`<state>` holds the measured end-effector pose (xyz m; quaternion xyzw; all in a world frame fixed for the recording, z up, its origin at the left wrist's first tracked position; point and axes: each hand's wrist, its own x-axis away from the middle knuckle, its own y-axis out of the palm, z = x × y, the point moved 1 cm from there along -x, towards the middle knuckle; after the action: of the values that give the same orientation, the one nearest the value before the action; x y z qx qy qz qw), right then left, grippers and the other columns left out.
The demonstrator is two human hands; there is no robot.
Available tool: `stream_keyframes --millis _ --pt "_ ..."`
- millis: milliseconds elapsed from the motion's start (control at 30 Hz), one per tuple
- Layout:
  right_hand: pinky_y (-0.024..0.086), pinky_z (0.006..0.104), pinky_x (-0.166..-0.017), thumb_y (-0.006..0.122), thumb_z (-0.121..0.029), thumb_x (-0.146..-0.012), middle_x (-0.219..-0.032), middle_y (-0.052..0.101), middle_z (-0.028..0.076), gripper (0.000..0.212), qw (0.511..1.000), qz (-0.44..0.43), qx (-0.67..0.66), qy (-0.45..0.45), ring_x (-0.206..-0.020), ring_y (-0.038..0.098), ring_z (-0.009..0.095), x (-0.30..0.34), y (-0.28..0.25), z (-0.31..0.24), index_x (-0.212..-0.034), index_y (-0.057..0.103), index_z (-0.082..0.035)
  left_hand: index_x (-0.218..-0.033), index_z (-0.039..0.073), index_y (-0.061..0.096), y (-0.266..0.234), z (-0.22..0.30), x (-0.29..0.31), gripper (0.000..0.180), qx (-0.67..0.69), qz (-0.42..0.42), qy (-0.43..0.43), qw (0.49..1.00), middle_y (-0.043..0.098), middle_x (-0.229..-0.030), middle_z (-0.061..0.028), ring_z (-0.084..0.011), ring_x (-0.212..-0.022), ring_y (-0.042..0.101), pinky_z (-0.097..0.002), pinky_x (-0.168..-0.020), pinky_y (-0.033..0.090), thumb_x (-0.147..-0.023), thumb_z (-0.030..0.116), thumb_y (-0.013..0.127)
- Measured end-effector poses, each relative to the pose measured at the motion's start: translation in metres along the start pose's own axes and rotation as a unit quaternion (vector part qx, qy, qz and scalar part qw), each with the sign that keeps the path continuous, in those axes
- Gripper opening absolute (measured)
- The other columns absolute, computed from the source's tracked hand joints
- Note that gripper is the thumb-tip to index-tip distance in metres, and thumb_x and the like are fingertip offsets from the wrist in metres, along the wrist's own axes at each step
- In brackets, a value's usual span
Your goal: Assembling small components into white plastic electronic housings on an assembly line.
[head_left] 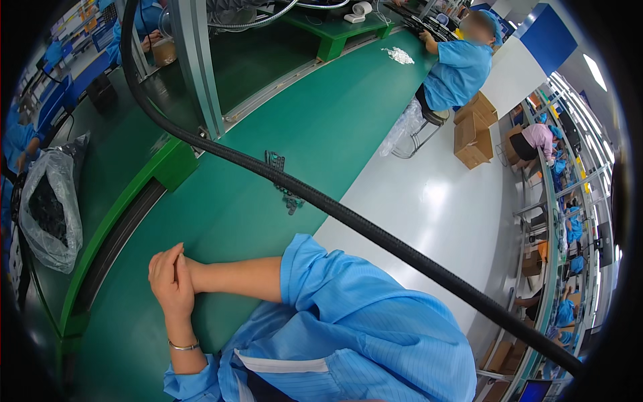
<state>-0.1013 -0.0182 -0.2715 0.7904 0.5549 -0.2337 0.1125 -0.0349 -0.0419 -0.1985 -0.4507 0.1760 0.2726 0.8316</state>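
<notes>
Dark small parts lie loose on the green bench, between 1 and 2 o'clock from the person's hands, well apart from them. Black hose cuts across the view from 11 toward 4 o'clock and hides the middle of the parts; can't tell if it touches them. Left hand, metal bracelet on its wrist, comes up from 6 o'clock; its grip is clasped over the right hand, which comes in from 3 o'clock in a rolled blue sleeve. Right grip mostly covered by the left, can't tell its finger state. Around the hands: clear plastic bag with dark contents at 10 o'clock, grey metal post at 12, small white pieces farther up the bench between 1 and 2. Co-worker in blue sits near the white pieces on a stool at 2 o'clock, open cardboard boxes on the floor just beyond.
</notes>
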Motion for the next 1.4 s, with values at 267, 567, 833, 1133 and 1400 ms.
stream_keyframes --millis 267,567,833,1133,1400 --pt "0.047 0.0335 -0.068 0.065 -0.006 -0.069 -0.083 0.057 0.010 0.017 0.999 0.032 -0.001 -0.016 -0.079 0.055 0.023 0.003 0.004 0.020 -0.083 0.054 -0.004 -0.105 0.002 0.064 0.003 -0.005 0.003 0.020 0.033 0.010 -0.022 0.999 0.065 -0.098 -0.0104 -0.0225 -0.096 0.059 -0.0333 -0.087 0.045 -0.089 0.005 0.053" --pt "0.051 0.0388 -0.072 0.057 -0.014 -0.081 -0.090 0.066 0.017 0.023 0.958 -0.113 0.226 0.138 -0.081 0.064 0.030 0.022 -0.070 -0.082 -0.100 0.063 -0.002 -0.132 0.002 0.044 0.008 -0.029 0.016 0.037 0.212 0.116 -0.137 0.961 0.053 -0.121 -0.0102 -0.0170 -0.104 0.054 -0.0291 -0.091 0.043 -0.096 0.007 0.047" --pt "0.052 0.0282 -0.074 0.061 -0.013 -0.085 -0.096 0.067 0.010 0.033 0.882 0.369 0.066 0.286 -0.081 0.064 0.015 0.152 -0.259 -0.184 -0.114 0.057 0.001 -0.132 0.004 0.044 0.011 -0.040 0.022 0.039 0.266 0.103 -0.215 0.934 0.055 -0.117 -0.0089 -0.0118 -0.090 0.056 -0.0239 -0.080 0.046 -0.093 0.003 0.049" --pt "0.050 0.0390 -0.087 0.056 -0.029 -0.091 -0.116 0.057 0.019 0.045 0.730 0.674 -0.047 0.105 -0.102 0.059 0.028 0.313 -0.434 -0.179 -0.123 0.044 0.000 -0.127 0.003 0.049 0.026 -0.047 0.021 0.034 0.261 0.055 -0.255 0.929 0.057 -0.113 -0.0083 -0.0112 -0.087 0.057 -0.0236 -0.081 0.047 -0.093 0.004 0.049" --pt "0.050 0.0464 -0.088 0.049 -0.038 -0.093 -0.113 0.057 0.021 0.048 0.674 0.715 -0.129 0.131 -0.100 0.060 0.034 0.301 -0.484 -0.133 -0.127 0.042 -0.005 -0.124 0.001 0.052 0.030 -0.050 0.025 0.031 0.230 0.060 -0.265 0.935 0.059 -0.110 -0.0083 -0.0109 -0.088 0.057 -0.0235 -0.081 0.047 -0.093 0.004 0.049"
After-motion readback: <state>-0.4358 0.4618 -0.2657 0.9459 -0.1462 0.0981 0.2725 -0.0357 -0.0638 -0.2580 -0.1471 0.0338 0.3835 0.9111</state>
